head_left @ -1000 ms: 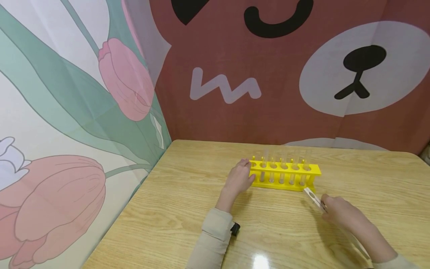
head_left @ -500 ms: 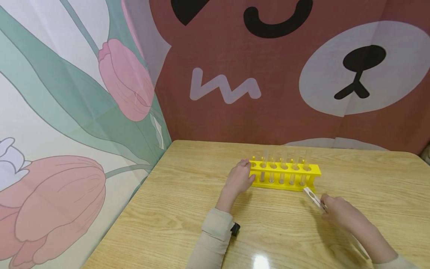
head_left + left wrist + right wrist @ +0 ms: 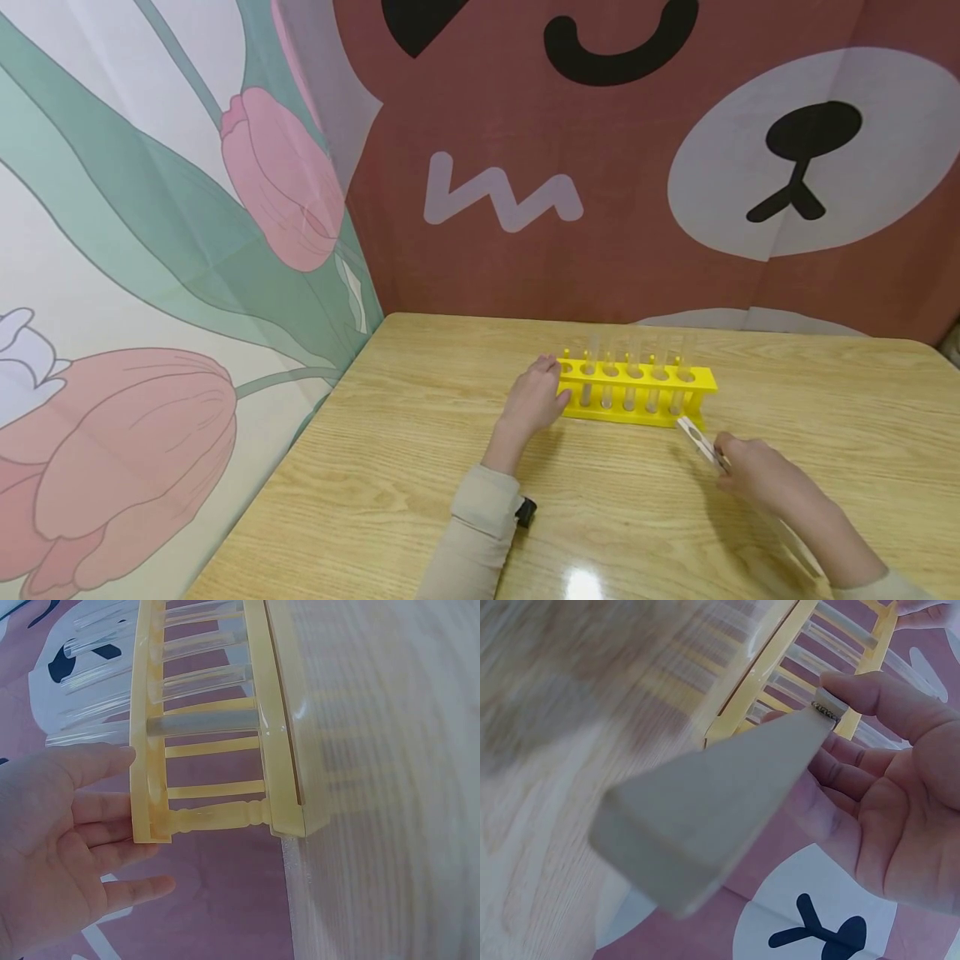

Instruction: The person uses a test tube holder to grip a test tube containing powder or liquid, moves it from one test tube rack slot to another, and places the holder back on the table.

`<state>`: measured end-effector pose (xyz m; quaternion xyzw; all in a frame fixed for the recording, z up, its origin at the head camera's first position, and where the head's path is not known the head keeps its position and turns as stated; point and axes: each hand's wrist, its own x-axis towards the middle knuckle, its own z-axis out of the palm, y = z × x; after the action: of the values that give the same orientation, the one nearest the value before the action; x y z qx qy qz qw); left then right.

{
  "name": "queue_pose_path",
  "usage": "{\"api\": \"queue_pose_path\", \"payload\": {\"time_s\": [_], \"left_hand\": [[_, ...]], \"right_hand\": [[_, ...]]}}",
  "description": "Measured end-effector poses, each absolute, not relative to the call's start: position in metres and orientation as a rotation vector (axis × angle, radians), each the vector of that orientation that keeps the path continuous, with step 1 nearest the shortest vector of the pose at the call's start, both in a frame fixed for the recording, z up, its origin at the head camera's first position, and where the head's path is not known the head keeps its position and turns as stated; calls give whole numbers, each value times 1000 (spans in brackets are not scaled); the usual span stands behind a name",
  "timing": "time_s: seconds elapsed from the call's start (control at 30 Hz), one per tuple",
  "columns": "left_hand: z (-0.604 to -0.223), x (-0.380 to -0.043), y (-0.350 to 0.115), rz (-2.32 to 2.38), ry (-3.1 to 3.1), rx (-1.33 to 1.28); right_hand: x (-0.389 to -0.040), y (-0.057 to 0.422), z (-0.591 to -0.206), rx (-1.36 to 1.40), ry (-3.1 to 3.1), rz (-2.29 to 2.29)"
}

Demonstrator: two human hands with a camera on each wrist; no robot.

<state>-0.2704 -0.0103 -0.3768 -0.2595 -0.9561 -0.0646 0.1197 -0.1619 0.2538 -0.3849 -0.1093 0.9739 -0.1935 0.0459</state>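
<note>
A yellow test tube rack (image 3: 622,381) stands on the table, holding several clear test tubes (image 3: 101,684). The tube nearest the rack's left end holds something greyish (image 3: 202,722) in its lower part. My left hand (image 3: 534,398) holds that end of the rack by its top plate, thumb in front and fingers behind. In my right hand (image 3: 772,479) is a pale wooden test tube clamp (image 3: 701,444), pinched around its metal spring. Its tip points at the rack's lower right corner, with nothing seen between its jaws. The clamp's broad handle end (image 3: 690,825) fills the right wrist view.
The wooden table (image 3: 375,467) runs back to a brown cloth with a bear print (image 3: 480,267). A tulip-print cloth (image 3: 172,292) hangs along the left edge. Something small and black (image 3: 526,512) is at my left sleeve.
Almost nothing moves. The clamp in my right hand shifts very slightly to the left; my left hand and the rack keep their places.
</note>
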Motion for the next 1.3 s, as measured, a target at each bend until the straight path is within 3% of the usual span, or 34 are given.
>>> {"api": "queue_pose_path", "payload": {"time_s": [1.3], "left_hand": [[-377,-274,-10,-236,-2817,-761]], "right_hand": [[-165,246,-380,-347,2939,-701]]}}
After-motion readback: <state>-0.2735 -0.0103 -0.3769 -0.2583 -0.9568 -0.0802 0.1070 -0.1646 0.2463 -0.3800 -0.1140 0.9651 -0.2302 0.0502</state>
